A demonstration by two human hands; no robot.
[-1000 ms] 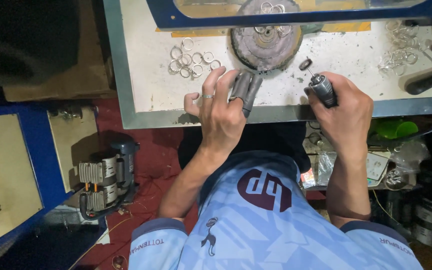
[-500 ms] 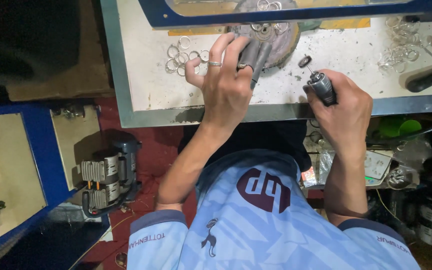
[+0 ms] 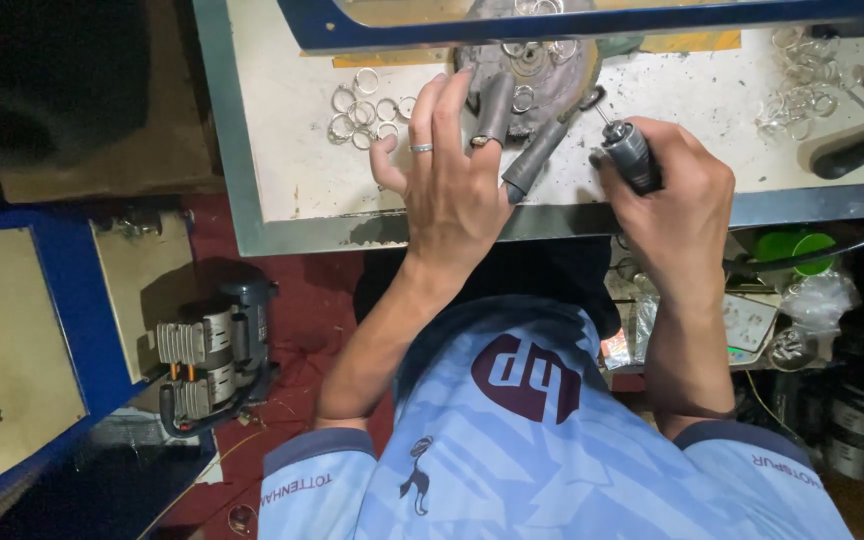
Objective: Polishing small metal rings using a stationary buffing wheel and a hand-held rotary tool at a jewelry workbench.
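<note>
My left hand (image 3: 452, 175) lies flat on the white bench top (image 3: 282, 170), fingers spread, holding nothing. Two of its fingers wear grey tube-like sleeves (image 3: 532, 160), and their tips reach the round grey block (image 3: 542, 70), which carries a few metal rings. A ring sits on another finger. My right hand (image 3: 677, 195) is closed around a small dark rotary hand tool (image 3: 630, 155). The tool's thin bit points at the block's right edge, close to the sleeved fingertips.
Loose metal rings lie in a pile (image 3: 362, 110) left of the block and another pile (image 3: 802, 90) at the far right. A black handle (image 3: 862, 150) rests on the right. A blue frame (image 3: 572, 20) crosses the bench's far side. A small compressor (image 3: 212, 360) stands on the floor, left.
My left hand has moved from the bench's near edge forward to the round block and spread its fingers. My right hand has shifted slightly towards the block with the tool.
</note>
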